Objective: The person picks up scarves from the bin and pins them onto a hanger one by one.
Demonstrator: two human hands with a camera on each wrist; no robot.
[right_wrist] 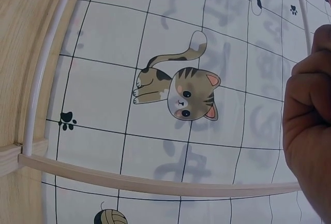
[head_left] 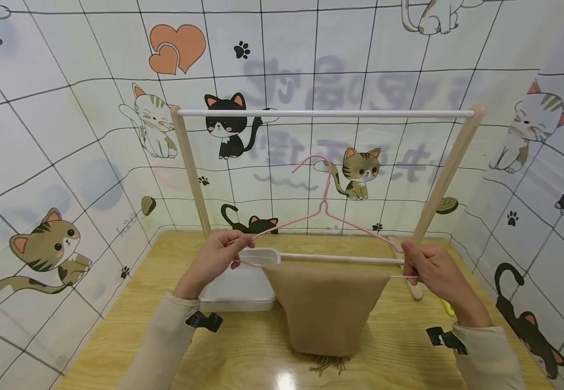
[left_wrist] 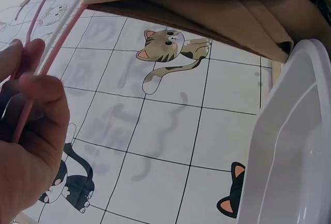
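Note:
A pink clothes hanger (head_left: 324,207) is held up over the table, its hook pointing upward and curving left. Draped over the hanger's lower bar is a brown scarf (head_left: 330,309) with a fringe at its bottom end. My left hand (head_left: 214,260) pinches the hanger's left corner, and the left wrist view has that hand (left_wrist: 41,131) curled round the pink wire. At the opposite corner my right hand (head_left: 433,271) grips the hanger. The right wrist view catches only part of the right hand (right_wrist: 313,115), with its fingers curled.
Behind the hanger stands a rack with wooden posts (head_left: 440,184), a white top rod (head_left: 326,114) and a lower white rod (head_left: 340,259). A white plastic tray (head_left: 238,300) sits left of the scarf. Something yellow (head_left: 447,307) lies by the right forearm. A cat-patterned sheet (head_left: 287,43) encloses the table.

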